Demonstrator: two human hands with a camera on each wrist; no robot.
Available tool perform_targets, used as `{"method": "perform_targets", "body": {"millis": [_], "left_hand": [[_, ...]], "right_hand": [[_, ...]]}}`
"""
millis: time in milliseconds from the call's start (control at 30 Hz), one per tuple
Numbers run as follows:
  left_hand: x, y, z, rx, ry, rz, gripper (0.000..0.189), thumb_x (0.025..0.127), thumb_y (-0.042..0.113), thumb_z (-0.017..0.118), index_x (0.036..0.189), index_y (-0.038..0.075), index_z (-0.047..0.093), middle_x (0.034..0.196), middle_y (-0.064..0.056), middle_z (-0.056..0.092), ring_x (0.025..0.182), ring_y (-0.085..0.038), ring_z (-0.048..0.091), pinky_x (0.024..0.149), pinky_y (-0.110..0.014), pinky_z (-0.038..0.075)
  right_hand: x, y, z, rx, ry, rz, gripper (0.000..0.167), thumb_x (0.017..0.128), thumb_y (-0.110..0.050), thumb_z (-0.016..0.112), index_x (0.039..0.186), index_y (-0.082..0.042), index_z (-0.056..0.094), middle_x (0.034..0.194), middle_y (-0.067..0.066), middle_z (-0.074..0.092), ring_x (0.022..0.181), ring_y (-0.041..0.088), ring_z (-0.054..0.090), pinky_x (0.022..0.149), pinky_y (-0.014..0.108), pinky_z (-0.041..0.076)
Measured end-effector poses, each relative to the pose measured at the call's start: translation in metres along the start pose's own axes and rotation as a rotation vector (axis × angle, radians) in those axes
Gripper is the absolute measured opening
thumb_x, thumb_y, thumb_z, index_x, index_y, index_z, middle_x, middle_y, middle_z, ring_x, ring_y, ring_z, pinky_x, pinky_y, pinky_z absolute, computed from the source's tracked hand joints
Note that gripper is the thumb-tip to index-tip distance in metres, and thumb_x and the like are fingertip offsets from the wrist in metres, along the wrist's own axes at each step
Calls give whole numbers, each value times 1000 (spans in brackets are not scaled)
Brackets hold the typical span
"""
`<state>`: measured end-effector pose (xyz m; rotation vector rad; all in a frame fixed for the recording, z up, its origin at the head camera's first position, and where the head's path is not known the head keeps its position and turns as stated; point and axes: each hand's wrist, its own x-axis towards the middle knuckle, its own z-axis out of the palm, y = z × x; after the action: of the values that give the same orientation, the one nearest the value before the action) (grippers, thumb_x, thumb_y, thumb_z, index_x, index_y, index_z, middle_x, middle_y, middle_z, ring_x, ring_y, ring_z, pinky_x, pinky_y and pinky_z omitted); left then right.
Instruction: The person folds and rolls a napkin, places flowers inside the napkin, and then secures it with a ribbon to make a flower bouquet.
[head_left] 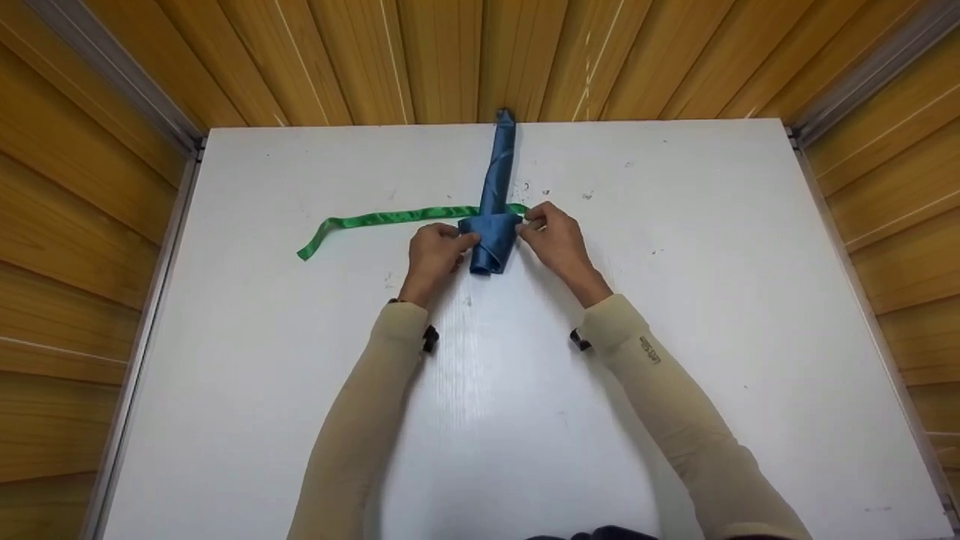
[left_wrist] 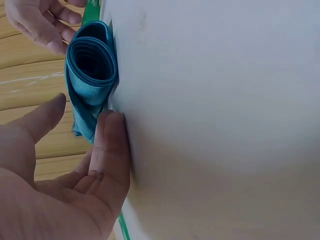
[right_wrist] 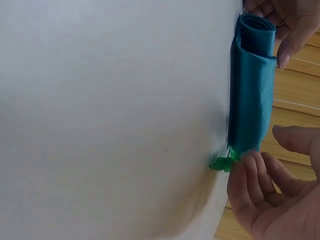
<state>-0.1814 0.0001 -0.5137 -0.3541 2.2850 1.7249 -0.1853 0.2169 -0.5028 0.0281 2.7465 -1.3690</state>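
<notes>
A shiny blue cloth (head_left: 501,169), rolled into a long tube, lies near the far edge of the white table, its near part wrapped by a wider fold. Beneath it crosses a green ribbon (head_left: 405,216), most of its length out to the left. My left hand (head_left: 435,255) is at the fold's left side; in the left wrist view its straight fingers (left_wrist: 107,150) touch the cloth's edge, the thumb held apart. On the other side, my right hand (head_left: 559,240) has its fingertips at the fold and the ribbon's short end (right_wrist: 221,163), thumb raised away in the right wrist view.
The white table (head_left: 262,390) spreads around both forearms, with small scuffs on its top. Wooden plank walls (head_left: 442,60) stand behind it and at both sides. The cloth's far tip reaches the back edge, close to the wall. Dark wrist devices (head_left: 430,339) sit at the sleeve ends.
</notes>
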Motion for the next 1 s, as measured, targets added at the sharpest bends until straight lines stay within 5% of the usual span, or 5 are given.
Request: {"method": "perform_targets", "body": {"millis": [133,267,633,1000], "left_hand": [[2,0,3,-109,-6,-16,55,96,26,82,137,-5,62,109,-14,73,89,-24,74,77,-36,60],[4,-1,9,-143,-6,-28,56,95,24,82,138,-5,62,108,-15,73,87,-22,74,76,-36,61],[8,-7,16,-338,83,12,22,101,-2,67,120,-9,60,87,-16,70,65,-19,70,61,-33,61],[7,-10,18,-280,92,25,41,106,1,58,145,-6,47,110,-21,66,68,-20,70,64,-32,61]], "right_hand": [[-4,-1,9,116,-85,52,31,104,-18,69,127,1,62,107,13,68,85,23,68,71,32,54],[-5,2,18,210,-110,82,30,104,-15,68,128,2,62,107,14,68,87,22,70,76,33,58],[-4,2,24,337,-134,153,26,103,-9,69,124,4,60,98,16,70,73,21,72,65,32,61],[-4,-5,29,395,-190,255,52,101,-15,74,140,5,46,105,19,69,69,20,73,66,33,62]]}}
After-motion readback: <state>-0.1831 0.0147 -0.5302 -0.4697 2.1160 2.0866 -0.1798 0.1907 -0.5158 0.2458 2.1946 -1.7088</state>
